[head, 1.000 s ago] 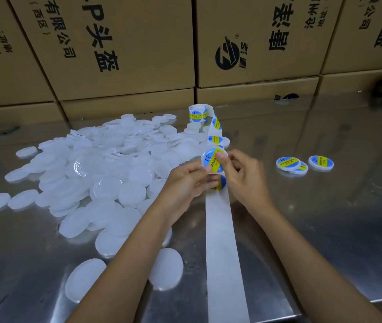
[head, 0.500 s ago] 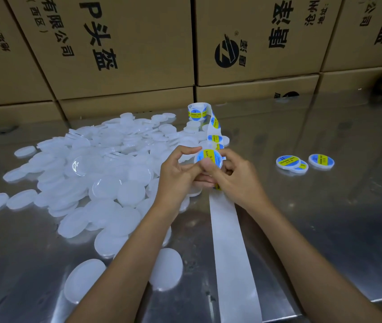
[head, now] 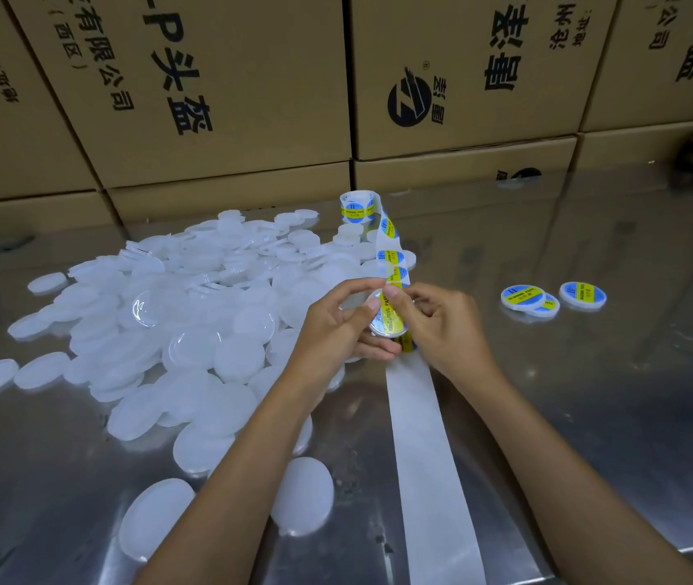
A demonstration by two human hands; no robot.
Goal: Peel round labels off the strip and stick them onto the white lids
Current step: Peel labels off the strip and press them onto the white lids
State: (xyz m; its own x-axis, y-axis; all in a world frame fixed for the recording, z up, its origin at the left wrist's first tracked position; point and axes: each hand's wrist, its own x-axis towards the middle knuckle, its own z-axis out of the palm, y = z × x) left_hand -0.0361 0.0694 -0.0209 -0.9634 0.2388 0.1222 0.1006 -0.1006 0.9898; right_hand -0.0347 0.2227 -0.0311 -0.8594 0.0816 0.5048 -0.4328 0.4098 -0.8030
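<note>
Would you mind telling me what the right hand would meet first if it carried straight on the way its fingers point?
The right hand points left, so probably the labelled lid it already touches, then the left hand behind; depth is unclear.

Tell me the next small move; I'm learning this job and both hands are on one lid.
Probably press the label flat with the right hand thumb: the left hand holds the lid, and the label seems only partly smoothed. Then set it beside the labelled lids.

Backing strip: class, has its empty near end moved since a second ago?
Yes. The backing strip swung rightward, away from the lone lid beside it.
</note>
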